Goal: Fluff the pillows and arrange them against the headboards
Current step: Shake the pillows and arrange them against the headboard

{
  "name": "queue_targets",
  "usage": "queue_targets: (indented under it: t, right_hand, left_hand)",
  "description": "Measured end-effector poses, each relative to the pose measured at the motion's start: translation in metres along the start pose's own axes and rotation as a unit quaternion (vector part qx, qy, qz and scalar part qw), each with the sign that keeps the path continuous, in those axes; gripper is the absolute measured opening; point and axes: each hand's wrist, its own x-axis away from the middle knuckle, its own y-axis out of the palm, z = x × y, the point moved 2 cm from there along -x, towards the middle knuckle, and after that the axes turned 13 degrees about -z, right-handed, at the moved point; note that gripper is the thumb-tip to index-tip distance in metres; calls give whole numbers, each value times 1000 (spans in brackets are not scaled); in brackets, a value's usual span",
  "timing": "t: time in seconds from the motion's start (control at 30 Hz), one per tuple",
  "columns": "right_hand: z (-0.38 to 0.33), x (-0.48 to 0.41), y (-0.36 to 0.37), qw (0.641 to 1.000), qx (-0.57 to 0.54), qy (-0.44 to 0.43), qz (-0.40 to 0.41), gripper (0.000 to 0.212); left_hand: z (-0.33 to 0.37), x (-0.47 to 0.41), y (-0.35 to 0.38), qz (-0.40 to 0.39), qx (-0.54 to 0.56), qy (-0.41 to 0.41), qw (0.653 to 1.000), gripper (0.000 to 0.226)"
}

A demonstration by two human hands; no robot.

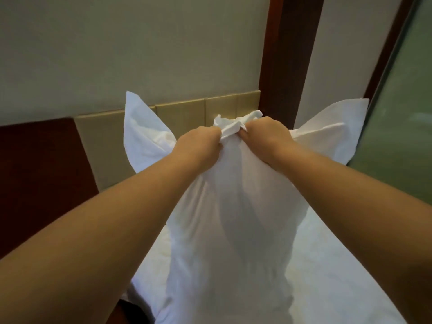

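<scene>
Gripping with the left hand [201,139], fingers curled tight into a bunch of white cloth at the top edge of the pillow [224,218]. Gripping the same bunch with the right hand [266,132], just beside the left, knuckles close together. Between the two fists, a crumpled tuft of pillowcase [233,125] sticking up. Pillow held upright in front of the body, above the bed [327,265], two upper corners standing out like ears to the left and to the right. Lower end resting on the sheet or hanging just free: cannot tell, hidden by the pillow's own bulk.

Seems light and very soft: sagging under the grip, filling gathered low, cloth smooth and probably a little slippery. Not fragile at all. For fluffing, better to take hold at the two side edges or at the corners and press inward, not at the middle of the top, with only loose cloth in the fingers there.

Behind, a beige padded headboard [182,115] with a dark wood panel [35,160] beside it, pillow near it but seemingly not yet leaning on it. Further out, a pale wall [117,54], a wooden post [287,54] and a greenish glass pane [409,113] at the right
</scene>
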Motion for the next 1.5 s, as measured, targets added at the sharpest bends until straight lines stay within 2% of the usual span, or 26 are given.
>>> queue_targets:
  t: [0.17,0.27,0.4,0.47,0.57,0.77,0.87,1.0,1.07,1.13,1.23,1.3,1.4,1.5]
  right_hand:
    - [-52,-64,20,999,-7,-30,-21,36]
    - [-74,-93,23,997,-21,-79,4,42]
    - [-92,-130,27,984,-29,-168,52,42]
    - [-97,-150,34,966,-53,-234,96,40]
    - [-97,-176,50,936,-33,-309,167,40]
    - [-75,-221,85,891,-83,-372,246,34]
    - [-66,-238,77,860,-128,-399,291,37]
    - [-49,-254,59,805,-167,-433,369,55]
    - [-43,-257,54,780,-163,-447,405,42]
    - [-38,-256,54,781,-150,-448,408,27]
    - [-32,-251,67,776,-150,-472,390,25]
    - [-29,-249,88,772,-158,-484,381,28]
    - [-22,-246,125,779,-161,-497,347,44]
    - [-16,-240,156,803,-150,-490,304,39]
  left_hand:
    - [-62,-13,9,31,110,-81,990,6]
    - [-95,-18,7,57,133,-125,982,6]
    - [-131,-28,12,107,170,-144,969,9]
    - [-144,-34,15,141,197,-164,956,10]
    - [-153,-46,26,164,217,-184,945,9]
    - [-158,-83,48,190,227,-204,933,9]
    - [-154,-98,37,236,234,-209,920,17]
    - [-135,-104,13,313,213,-201,904,33]
    - [-123,-102,8,340,195,-190,900,34]
    - [-114,-100,11,356,178,-188,898,34]
    - [-107,-100,30,345,180,-187,902,34]
    - [-106,-101,49,320,196,-195,906,36]
    - [-106,-104,79,275,236,-212,908,35]
    - [-104,-107,104,243,269,-222,905,39]
